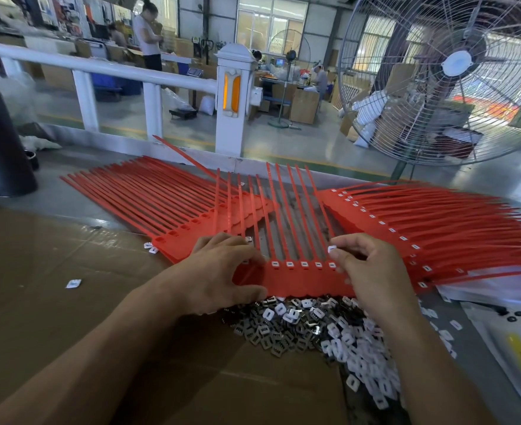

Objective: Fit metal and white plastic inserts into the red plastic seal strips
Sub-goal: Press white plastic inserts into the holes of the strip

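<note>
A red seal strip mat (302, 280) lies in front of me, its tails pointing away; several of its sockets hold white inserts. My left hand (222, 271) rests on the mat's left part with curled fingers pressing it down. My right hand (366, 268) pinches one white plastic insert (331, 249) between thumb and forefinger just above the mat's right end. A heap of metal inserts (271, 329) and white plastic inserts (366, 363) lies below the mat, near my wrists.
A stack of empty red strips (148, 197) lies at left, a stack of filled ones (437, 228) at right. Brown cardboard (53, 271) covers the table. A large fan (455, 72) and a white railing (99, 69) stand behind. Plastic bags (504, 332) lie at right.
</note>
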{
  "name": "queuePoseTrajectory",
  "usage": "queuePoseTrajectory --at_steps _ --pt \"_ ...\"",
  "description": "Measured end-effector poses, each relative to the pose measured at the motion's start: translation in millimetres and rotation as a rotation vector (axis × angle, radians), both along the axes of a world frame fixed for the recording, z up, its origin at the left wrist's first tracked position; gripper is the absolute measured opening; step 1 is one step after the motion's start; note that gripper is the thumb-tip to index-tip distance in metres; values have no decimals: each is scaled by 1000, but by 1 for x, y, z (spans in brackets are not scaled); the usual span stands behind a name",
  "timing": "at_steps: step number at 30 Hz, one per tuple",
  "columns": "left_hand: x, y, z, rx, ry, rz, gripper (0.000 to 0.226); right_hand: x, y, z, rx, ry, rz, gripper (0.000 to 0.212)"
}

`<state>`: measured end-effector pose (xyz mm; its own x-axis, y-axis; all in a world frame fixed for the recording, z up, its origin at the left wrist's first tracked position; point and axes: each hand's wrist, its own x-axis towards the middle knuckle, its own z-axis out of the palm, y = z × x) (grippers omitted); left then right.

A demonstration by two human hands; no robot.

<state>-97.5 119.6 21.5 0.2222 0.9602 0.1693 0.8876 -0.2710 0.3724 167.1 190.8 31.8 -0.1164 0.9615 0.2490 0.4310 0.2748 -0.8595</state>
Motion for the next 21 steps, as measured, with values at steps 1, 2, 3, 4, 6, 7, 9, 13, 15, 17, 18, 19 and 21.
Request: queuePoseTrajectory --at_steps 1,2,3,4,6,7,9,13,15,17,18,19,21 --pt "0 0 0 0 1 1 62 3 3 -1 3 1 -25 13" --pt "0 0 0 2 4 1 62 6 4 -2 6 -1 -46 13" --pt "0 0 0 1 5 0 61 7 6 -2 7 -2 -65 13" --pt "1 0 1 -1 5 0 61 9 7 -3 6 0 -81 13" --pt "1 0 1 -11 8 4 61 10 9 -3 3 -9 -102 13" --pt "1 -1 1 -17 12 6 62 11 10 -3 4 -21 -109 13" --pt "1 -1 2 -24 17 9 63 13 11 -4 4 -38 -118 13" --pt "2 -2 2 -43 15 17 65 17 12 -4 -22 -79 -123 10" --pt "2 -2 2 -54 14 20 65 19 12 -3 -28 -112 -123 9" --pt "2 -2 3 -59 11 24 65 21 11 -3 -29 -131 -120 9" --pt "2 -2 3 -60 10 25 64 21 11 -3 -26 -140 -120 9" --pt "2 -2 3 -61 11 25 64 22 11 -3 -23 -150 -121 10" --pt "2 -2 2 -60 13 23 64 23 13 -4 -22 -176 -128 11"
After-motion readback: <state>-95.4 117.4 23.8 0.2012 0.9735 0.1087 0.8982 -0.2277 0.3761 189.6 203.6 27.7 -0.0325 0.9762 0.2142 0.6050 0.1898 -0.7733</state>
